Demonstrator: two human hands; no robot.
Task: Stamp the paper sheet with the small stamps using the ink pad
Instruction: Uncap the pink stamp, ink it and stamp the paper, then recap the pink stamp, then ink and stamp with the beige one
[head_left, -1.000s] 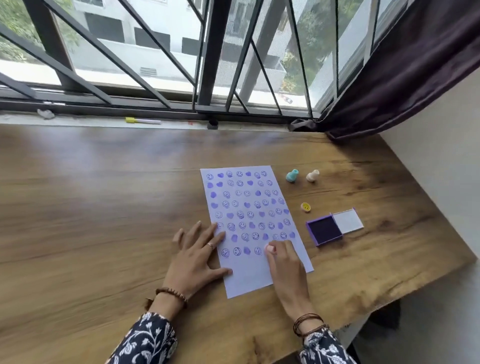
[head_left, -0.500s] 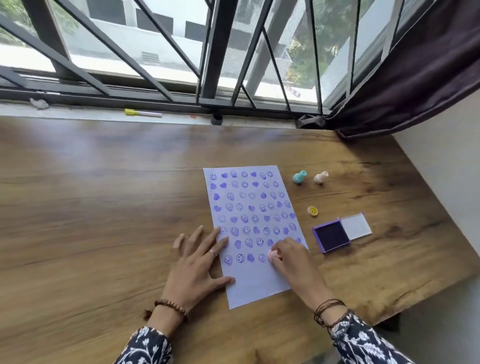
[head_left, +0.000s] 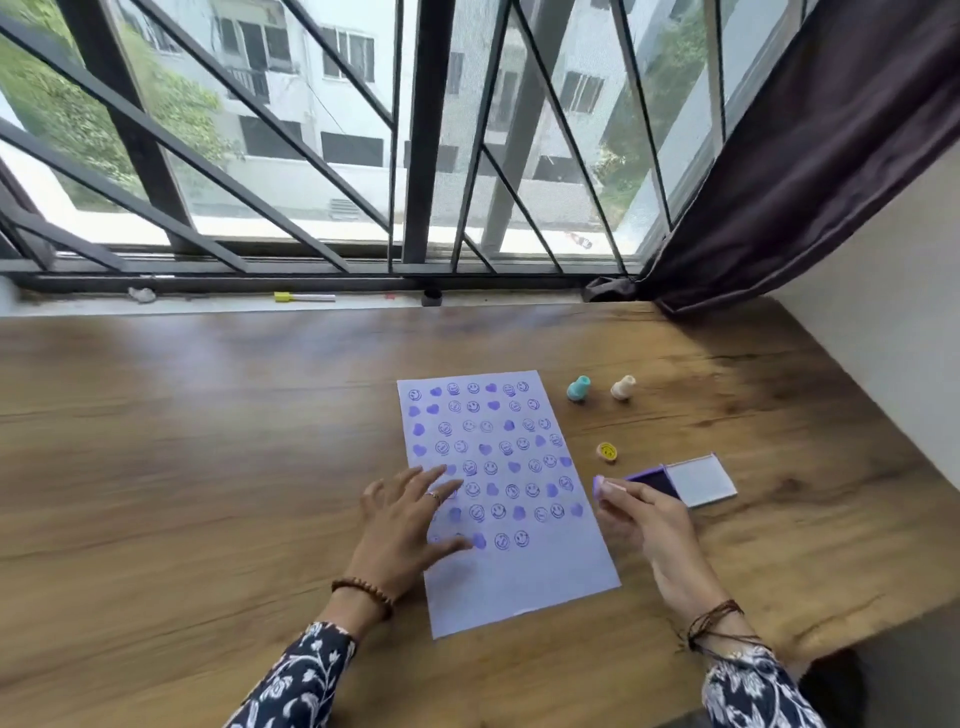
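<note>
A white paper sheet (head_left: 524, 587) lies on the wooden table, covered in several rows of purple smileys and hearts. My left hand (head_left: 410, 525) lies flat on its left edge, fingers spread. My right hand (head_left: 641, 522) is raised just right of the sheet, pinching a small pink stamp (head_left: 599, 487) whose purple inked face points left. The open purple ink pad (head_left: 658, 480) sits right behind that hand, partly hidden, its white lid (head_left: 701, 480) folded out to the right.
A teal stamp (head_left: 578, 388) and a cream stamp (head_left: 623, 387) stand beyond the sheet's right top corner. A yellow smiley stamp (head_left: 607, 451) lies near the pad. A yellow-capped marker (head_left: 304, 298) rests on the window sill. The table's right edge (head_left: 883, 618) drops off close by.
My right hand has lifted the pink stamp off the bottom row of the sheet and carried it right, towards the ink pad. The left hand stays on the paper. The view tilted up.
</note>
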